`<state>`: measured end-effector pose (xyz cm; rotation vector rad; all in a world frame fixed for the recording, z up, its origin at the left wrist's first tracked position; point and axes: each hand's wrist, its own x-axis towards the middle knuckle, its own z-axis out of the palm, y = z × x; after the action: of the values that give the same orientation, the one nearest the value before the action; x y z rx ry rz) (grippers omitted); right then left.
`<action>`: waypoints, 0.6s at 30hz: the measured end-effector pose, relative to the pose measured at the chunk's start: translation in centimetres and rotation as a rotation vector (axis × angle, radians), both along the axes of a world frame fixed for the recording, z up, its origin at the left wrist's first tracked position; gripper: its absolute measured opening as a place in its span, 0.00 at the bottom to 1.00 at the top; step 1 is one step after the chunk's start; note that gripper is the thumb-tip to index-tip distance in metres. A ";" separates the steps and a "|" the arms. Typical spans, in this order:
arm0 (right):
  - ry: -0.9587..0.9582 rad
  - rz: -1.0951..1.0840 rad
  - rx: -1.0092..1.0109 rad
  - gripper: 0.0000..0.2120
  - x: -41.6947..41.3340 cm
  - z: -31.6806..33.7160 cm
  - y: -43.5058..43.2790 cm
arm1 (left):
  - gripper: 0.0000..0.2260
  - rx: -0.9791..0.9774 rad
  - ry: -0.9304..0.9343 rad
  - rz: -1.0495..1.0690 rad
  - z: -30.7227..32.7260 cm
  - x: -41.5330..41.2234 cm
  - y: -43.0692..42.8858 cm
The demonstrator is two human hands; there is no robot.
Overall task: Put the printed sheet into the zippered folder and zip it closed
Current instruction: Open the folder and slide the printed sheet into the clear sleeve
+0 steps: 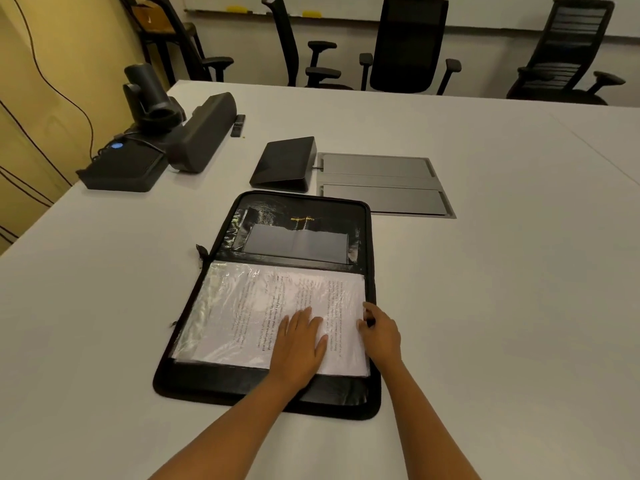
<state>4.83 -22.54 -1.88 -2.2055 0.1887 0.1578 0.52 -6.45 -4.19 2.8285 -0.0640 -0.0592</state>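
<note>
Pressing our left hand (300, 336) flat on the printed sheet (277, 317) inside the open zippered folder (263, 389), our right hand (379, 329) pinches its right edge. Zipping could snag a protruding corner

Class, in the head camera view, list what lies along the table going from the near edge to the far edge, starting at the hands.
left hand → printed sheet → folder's upper pocket panel → black wedge-shaped device → office chairs

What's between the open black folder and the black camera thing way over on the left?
Only bare white table lies between the open black zippered folder and the black conference camera, in the head view.
</note>
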 end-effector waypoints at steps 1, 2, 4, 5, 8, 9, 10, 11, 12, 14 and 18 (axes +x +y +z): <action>0.011 -0.009 -0.003 0.18 0.4 0.1 0.1 | 0.21 -0.012 -0.006 -0.013 0.2 0.6 0.2; 0.020 -0.013 -0.010 0.19 0.9 0.1 0.3 | 0.21 -0.007 -0.002 -0.034 0.2 1.1 0.4; 0.035 -0.014 -0.030 0.19 1.6 0.1 0.5 | 0.23 0.023 0.021 -0.079 -0.1 2.1 0.9; 0.045 -0.018 -0.036 0.19 2.0 0.1 0.5 | 0.24 0.040 0.030 -0.098 -0.3 2.5 1.1; 0.067 -0.024 -0.051 0.18 2.7 -0.2 0.7 | 0.25 0.074 0.035 -0.121 -1.0 3.0 1.1; 0.068 -0.024 -0.051 0.17 2.9 -0.3 0.7 | 0.25 0.078 0.030 -0.119 -1.2 2.9 1.1; 0.069 -0.025 -0.046 0.17 3.0 -0.4 0.8 | 0.25 0.081 0.021 -0.115 -1.4 2.8 1.0; 0.071 -0.024 -0.044 0.16 3.1 -0.4 0.9 | 0.25 0.086 0.011 -0.111 -1.6 2.7 0.9; 0.074 -0.015 -0.056 0.15 3.3 -0.5 1.1 | 0.25 0.093 0.000 -0.109 -1.7 2.7 0.8; 0.087 0.020 -0.104 0.15 3.6 -0.5 1.6 | 0.25 0.101 -0.010 -0.105 -1.8 2.5 0.7; 0.120 0.033 -0.084 0.15 3.9 -0.3 2.4 | 0.24 0.097 0.006 -0.100 -1.6 2.4 0.6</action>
<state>8.78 -20.18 -2.14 -2.2850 0.2297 0.3062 2.92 -5.85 -5.83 2.9203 -0.2073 -0.0951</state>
